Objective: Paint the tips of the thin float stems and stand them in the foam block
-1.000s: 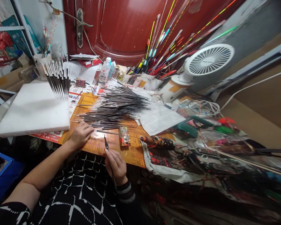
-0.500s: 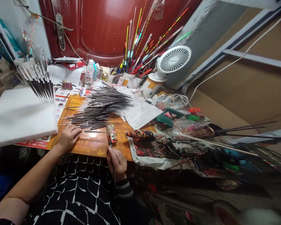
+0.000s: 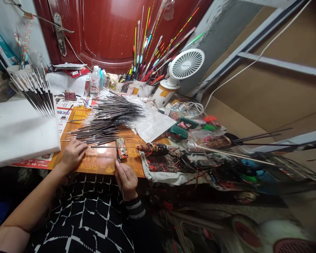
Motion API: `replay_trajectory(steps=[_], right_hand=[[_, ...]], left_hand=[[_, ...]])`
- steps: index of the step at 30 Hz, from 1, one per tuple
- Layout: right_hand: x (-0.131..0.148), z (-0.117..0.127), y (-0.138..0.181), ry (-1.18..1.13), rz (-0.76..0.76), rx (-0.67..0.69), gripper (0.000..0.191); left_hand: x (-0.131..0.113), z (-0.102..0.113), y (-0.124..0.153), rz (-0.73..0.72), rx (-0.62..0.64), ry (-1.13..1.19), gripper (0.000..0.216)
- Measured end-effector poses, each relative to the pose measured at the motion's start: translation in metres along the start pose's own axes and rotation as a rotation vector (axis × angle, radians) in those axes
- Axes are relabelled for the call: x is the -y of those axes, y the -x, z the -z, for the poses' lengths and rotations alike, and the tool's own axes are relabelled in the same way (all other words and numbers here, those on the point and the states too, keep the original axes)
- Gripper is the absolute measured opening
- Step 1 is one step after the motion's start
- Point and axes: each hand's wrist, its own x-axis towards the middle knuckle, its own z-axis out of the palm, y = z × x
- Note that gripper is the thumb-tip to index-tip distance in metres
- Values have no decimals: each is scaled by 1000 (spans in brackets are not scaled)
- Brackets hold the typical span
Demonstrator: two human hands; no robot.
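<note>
My left hand (image 3: 75, 153) lies low over the orange tabletop, fingers pinched round one end of a slim dark fishing float (image 3: 102, 146). The float lies level and points right, toward a paint-smeared rotary tool (image 3: 154, 149) with an orange nose. Whether the two are joined is too fine to tell. Closed near the table's front edge, my right hand (image 3: 127, 181) grips a thin paintbrush (image 3: 118, 160), its dark tip up beside a paint-stained block (image 3: 122, 149). Behind my hands spreads a large pile of similar dark floats (image 3: 107, 117) with pale ends.
A white foam slab (image 3: 23, 131) at left carries a cluster of upright floats (image 3: 38, 96). Toward the back stand a plastic bottle (image 3: 95, 82), pots with colourful floats and a white fan (image 3: 187, 64). Wires, bags and a stained cloth (image 3: 162, 175) crowd the right side.
The whole scene has shifted slightly left in view. My left hand keeps its pinch on the float. The paintbrush in my right hand sits a little further left relative to the block.
</note>
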Motion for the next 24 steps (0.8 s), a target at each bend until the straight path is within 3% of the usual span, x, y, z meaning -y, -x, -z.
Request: replay_trajectory(steps=[10, 24], right_hand=[[1, -2, 5, 30, -42, 19, 59], [3, -4, 0, 47, -20, -16, 67]], left_hand=[[1, 0, 0, 16, 10, 9, 20], [0, 2, -2, 6, 9, -1, 19]])
